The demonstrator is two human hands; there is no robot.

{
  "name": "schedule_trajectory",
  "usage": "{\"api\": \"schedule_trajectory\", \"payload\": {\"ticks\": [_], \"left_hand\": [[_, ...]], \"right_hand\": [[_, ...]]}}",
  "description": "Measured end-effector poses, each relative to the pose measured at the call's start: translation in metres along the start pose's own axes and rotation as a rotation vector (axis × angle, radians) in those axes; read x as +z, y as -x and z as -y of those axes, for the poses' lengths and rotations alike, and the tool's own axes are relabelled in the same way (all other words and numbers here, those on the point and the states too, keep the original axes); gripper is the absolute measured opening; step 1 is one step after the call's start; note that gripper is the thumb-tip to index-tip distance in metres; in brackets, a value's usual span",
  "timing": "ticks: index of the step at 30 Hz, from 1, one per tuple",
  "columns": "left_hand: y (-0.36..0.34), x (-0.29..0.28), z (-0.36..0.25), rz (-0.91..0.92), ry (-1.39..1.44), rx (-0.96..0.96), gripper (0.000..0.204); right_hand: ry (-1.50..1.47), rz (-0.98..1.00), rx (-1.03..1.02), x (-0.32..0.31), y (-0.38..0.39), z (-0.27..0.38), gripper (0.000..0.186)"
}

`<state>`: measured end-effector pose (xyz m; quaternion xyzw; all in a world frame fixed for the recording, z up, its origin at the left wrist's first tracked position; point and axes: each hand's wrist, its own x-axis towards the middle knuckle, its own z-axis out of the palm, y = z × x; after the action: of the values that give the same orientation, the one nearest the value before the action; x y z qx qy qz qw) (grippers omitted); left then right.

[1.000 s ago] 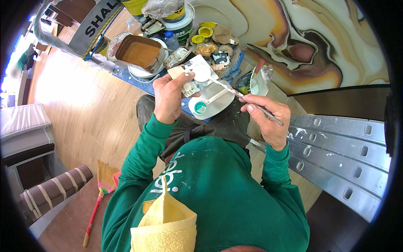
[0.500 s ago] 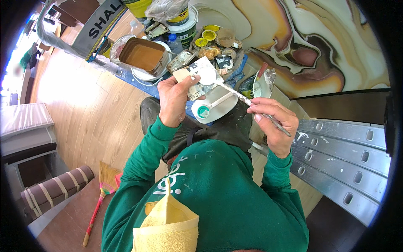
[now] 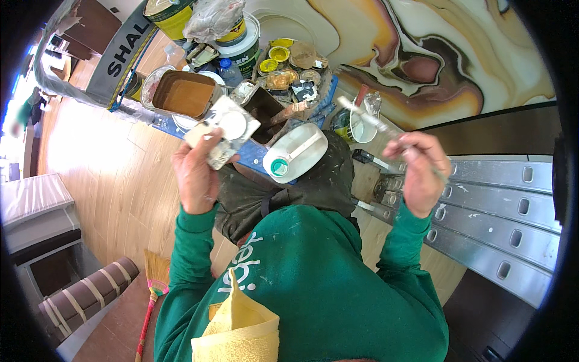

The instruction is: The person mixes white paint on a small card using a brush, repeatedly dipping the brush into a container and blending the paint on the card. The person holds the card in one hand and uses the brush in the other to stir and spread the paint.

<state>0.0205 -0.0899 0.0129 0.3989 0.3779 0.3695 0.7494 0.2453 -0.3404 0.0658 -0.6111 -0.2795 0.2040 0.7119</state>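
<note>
My left hand grips a paint-smeared card by its lower left edge. A round patch of white paint covers part of its upper face. Well to the right, my right hand holds a slim paintbrush between thumb and fingers, its whitish tip pointing up and left, blurred by motion. Brush and card are far apart. Between the hands, by my lap, is a white plastic jug with a green cap. Behind it stands a dark open container with a flat brush across it.
A tub of brown paint stands at the far left, near a blue-capped bottle and small yellow pots. Right of the jug are a white bucket and a metal ladder. A broom lies at the lower left.
My hands have moved apart. The brush tip has left the white patch on the card and swung right; the card has shifted left, uncovering the dark container and the flat brush.
</note>
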Motion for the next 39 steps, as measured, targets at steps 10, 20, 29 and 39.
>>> {"api": "schedule_trajectory", "payload": {"ticks": [10,20,29,39], "left_hand": [[0.012,-0.045,-0.013,-0.198,-0.062,0.043,0.023],[0.021,-0.041,-0.001,-0.209,-0.067,0.006,0.022],[0.028,-0.053,0.008,-0.214,-0.063,0.009,0.022],[0.030,-0.056,0.012,-0.243,-0.071,-0.031,0.021]], "right_hand": [[0.166,-0.246,-0.075,-0.056,-0.037,-0.045,0.020],[0.227,0.097,0.127,-0.030,-0.034,-0.120,0.021],[0.407,-0.218,0.234,-0.066,-0.036,-0.149,0.022],[0.305,-0.387,0.446,-0.111,-0.019,-0.183,0.025]]}}
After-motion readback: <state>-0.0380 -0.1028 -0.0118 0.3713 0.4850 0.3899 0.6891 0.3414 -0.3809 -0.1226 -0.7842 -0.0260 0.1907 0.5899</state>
